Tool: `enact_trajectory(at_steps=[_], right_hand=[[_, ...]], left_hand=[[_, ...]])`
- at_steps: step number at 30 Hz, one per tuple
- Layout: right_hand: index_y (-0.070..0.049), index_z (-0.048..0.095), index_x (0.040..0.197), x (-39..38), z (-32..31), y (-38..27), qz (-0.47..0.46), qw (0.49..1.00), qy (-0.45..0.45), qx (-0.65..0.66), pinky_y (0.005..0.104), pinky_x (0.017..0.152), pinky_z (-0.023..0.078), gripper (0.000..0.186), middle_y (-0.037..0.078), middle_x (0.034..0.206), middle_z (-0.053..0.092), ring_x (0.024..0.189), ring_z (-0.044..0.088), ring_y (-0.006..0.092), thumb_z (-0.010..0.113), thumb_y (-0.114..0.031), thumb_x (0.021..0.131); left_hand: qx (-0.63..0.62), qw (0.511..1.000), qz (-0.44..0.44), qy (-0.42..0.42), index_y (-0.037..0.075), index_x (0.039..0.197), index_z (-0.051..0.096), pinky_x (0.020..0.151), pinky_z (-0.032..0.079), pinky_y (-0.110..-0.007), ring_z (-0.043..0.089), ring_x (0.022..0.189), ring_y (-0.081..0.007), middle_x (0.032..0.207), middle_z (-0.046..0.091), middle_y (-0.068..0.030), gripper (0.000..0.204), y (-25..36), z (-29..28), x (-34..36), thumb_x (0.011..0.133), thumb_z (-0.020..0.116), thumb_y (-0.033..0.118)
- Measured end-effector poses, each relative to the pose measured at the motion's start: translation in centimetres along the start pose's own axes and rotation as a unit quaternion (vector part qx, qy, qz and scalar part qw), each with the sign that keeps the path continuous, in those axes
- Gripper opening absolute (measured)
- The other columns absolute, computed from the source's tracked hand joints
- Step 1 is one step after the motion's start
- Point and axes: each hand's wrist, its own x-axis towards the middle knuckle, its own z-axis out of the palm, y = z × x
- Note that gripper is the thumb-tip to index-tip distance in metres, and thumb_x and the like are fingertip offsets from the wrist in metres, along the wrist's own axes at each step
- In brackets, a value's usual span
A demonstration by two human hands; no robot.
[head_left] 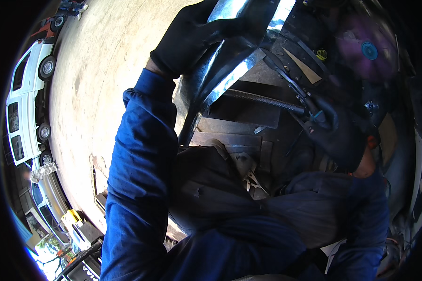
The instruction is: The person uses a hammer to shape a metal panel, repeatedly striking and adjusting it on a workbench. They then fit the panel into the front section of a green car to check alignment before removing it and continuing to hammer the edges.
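Note:
A bent piece of shiny sheet metal (234, 82) slants across the upper middle. My left hand (197, 37), in a black glove, is closed on its upper part, the thumb lying over the metal. Lower right, my gloved right hand (335, 133) is wrapped round the handle end of a dark, long-handled tool (293, 84). The far end of this tool meets the metal's edge; its exact kind is unclear in the shade. A ridged metal rod (262, 99) runs below the metal toward my right hand, and whether I hold it too cannot be made out.
Dark flat plates (248, 112) lie beneath the metal, between my knees. A pointed tan offcut (305, 68), a small yellow item (321, 55) and a blurred purple round thing with a blue centre (369, 50) are at the upper right. A white van (28, 98) stands far left, across the concrete floor (94, 70).

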Motion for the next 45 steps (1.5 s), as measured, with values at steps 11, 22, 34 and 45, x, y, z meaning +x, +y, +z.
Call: enact_trajectory(at_steps=[11,22,34,45], right_hand=[[0.002,0.049,0.142,-0.3,-0.8,-0.6,0.057,0.997,-0.022,-0.044,0.0358,0.105,0.048,0.062,0.018,0.134,0.063,0.123,0.062,0.0233,0.079,-0.013,0.089],[0.004,0.048,0.14,-0.9,-0.4,-0.2,0.032,0.993,0.016,-0.115,0.0356,0.103,0.049,0.066,0.019,0.131,0.063,0.121,0.062,0.0223,0.083,-0.017,0.088],[0.003,0.049,0.148,1.6,-2.6,0.3,-0.039,0.995,-0.057,-0.067,0.0315,0.094,0.05,0.068,0.011,0.123,0.061,0.109,0.057,0.0143,0.077,-0.011,0.087],[0.0,0.051,0.145,-0.3,-2.7,-1.2,0.004,0.998,0.044,0.037,0.0302,0.089,0.052,0.062,0.007,0.113,0.062,0.103,0.061,0.0136,0.077,-0.009,0.089]], left_hand=[[-0.008,0.998,0.051,-0.034,0.0,0.128,0.064,0.092,0.05,-0.031,0.064,0.098,-0.014,0.106,0.071,-0.0046,0.045,-0.2,-0.3,0.4,0.09,0.074,0.023],[-0.019,0.999,0.028,-0.027,0.0,0.128,0.064,0.093,0.049,-0.031,0.063,0.102,-0.0143,0.109,0.071,-0.0051,0.048,-0.3,-0.5,-0.1,0.089,0.076,0.027],[0.187,0.974,0.047,0.122,0.004,0.126,0.068,0.095,0.054,-0.041,0.071,0.106,-0.031,0.115,0.073,-0.0134,0.046,0.3,0.0,-0.8,0.093,0.067,0.036],[-0.016,0.959,0.121,0.256,0.002,0.125,0.063,0.085,0.056,-0.035,0.071,0.094,-0.0212,0.106,0.073,-0.0114,0.045,0.5,-0.3,-0.7,0.092,0.076,0.029]])
